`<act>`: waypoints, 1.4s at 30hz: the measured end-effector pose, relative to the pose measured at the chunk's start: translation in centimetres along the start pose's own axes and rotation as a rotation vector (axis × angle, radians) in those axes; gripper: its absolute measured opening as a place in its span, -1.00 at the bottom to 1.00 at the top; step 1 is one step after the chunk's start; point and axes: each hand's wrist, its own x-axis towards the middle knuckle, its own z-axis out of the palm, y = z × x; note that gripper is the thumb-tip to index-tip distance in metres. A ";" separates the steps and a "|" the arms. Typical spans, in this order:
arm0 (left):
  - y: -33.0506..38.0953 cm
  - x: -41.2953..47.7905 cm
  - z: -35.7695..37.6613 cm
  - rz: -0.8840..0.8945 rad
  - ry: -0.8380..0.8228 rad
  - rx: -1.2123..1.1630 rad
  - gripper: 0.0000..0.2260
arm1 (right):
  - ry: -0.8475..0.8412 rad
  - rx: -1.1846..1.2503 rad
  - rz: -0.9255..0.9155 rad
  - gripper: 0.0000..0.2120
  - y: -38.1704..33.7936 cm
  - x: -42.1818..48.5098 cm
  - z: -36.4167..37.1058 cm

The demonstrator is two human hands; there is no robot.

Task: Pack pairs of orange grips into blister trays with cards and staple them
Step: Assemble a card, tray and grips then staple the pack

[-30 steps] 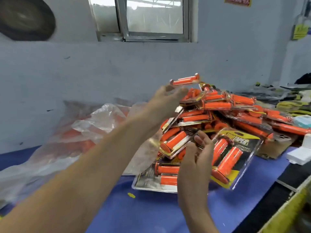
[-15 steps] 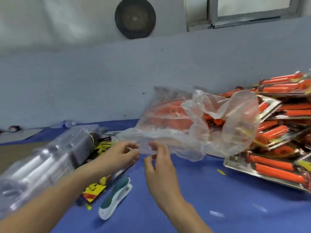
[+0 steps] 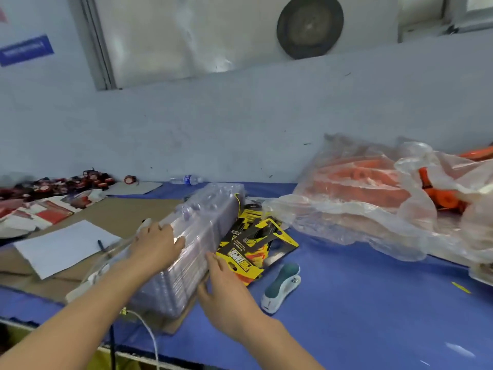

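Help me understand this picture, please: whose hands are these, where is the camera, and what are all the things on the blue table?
There is no machine here. A person works with two bare hands, and the single camera sits on their head, looking forward and down, so their forearms reach in from the bottom edge. The left hand rests on top of a stack of clear blister trays. The right hand touches the stack's near side with fairly straight fingers. Beside the stack lie yellow and black cards, and next to them a teal and white stapler lies on the blue table cover. To the right, a clear plastic bag holds the orange grips. To the left lies a white sheet of paper.
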 end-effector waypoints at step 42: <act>19.1 -5.4 3.1 0.489 -1.458 -1.429 -0.58 | 0.613 -0.800 -0.069 -0.77 10.5 -12.5 -21.3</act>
